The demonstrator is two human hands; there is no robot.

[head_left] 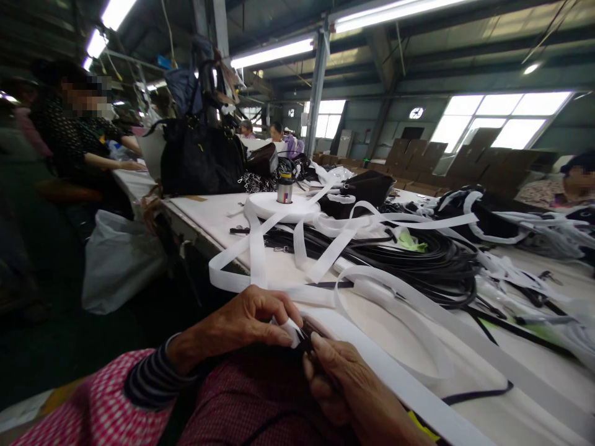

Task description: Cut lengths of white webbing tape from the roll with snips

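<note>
My left hand [248,316] is pinched on the folded end of a white strip [289,328] at the table's near edge. Close against it, my right hand [346,378] is closed, thumb and finger pressed on a small dark piece [305,342]. That piece touches the white end; its kind is too small and dark to tell. Beside my right hand, a wide white band [395,375] runs along the table edge. A looped white strip [353,291] lies just beyond both hands.
The white table [297,266] carries a coil of black straps [413,266], a white tape roll [263,204] with a metal can [284,189] on it, and a black bag [199,155] at the back left. A white sack [118,263] hangs left. A co-worker [77,133] sits far left.
</note>
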